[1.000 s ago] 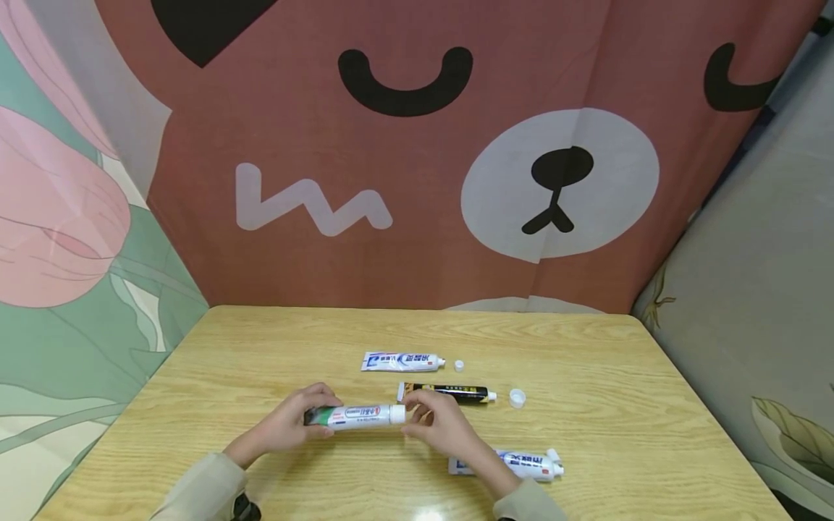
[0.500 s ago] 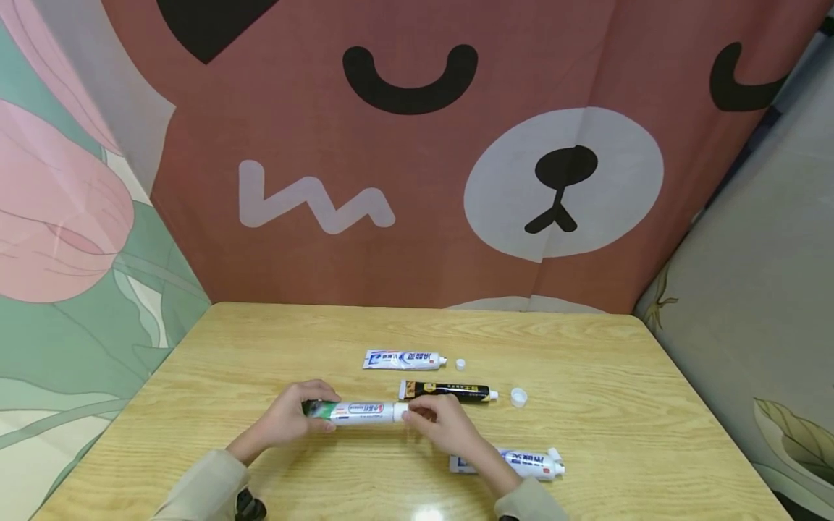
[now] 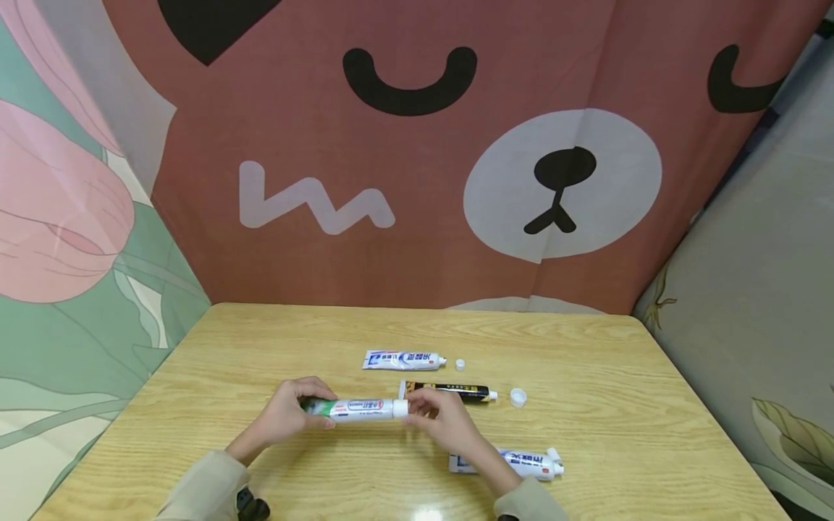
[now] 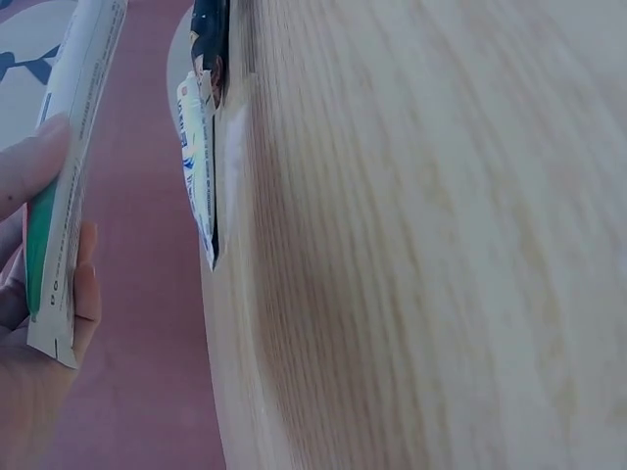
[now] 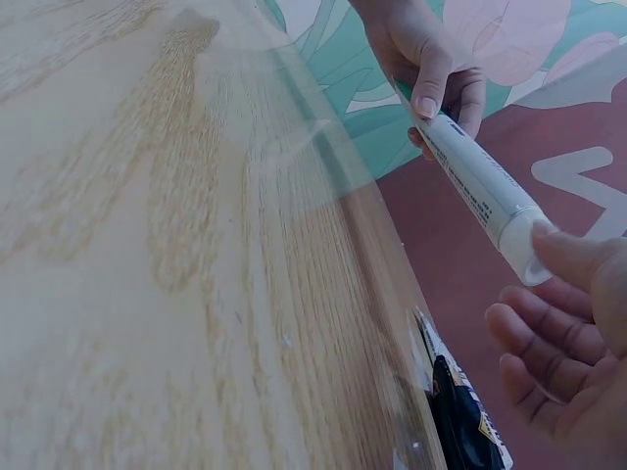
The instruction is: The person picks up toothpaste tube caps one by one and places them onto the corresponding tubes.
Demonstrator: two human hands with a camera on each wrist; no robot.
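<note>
Above the table (image 3: 195, 376), the left hand (image 3: 287, 411) gripped the green-and-white tube (image 3: 361, 410) while the right hand (image 3: 446, 418), thumb at its white cap (image 3: 400, 409), fingers loosely curled, seemed at the cap-turning step, probably needing a firm pinch next.

Behind the left hand (image 3: 287, 411), past the wrist, comes a beige sleeve (image 3: 207, 486) with a wide, softly creased opening. On that hand's thumb side, by the cuff, sits a glossy black rounded piece (image 3: 253, 505), perhaps a wrist-worn device. A matching beige sleeve (image 3: 531, 501) lies behind the right hand (image 3: 446, 420), with a sliver of something dark (image 3: 508, 517) near its thumb-side edge.
</note>
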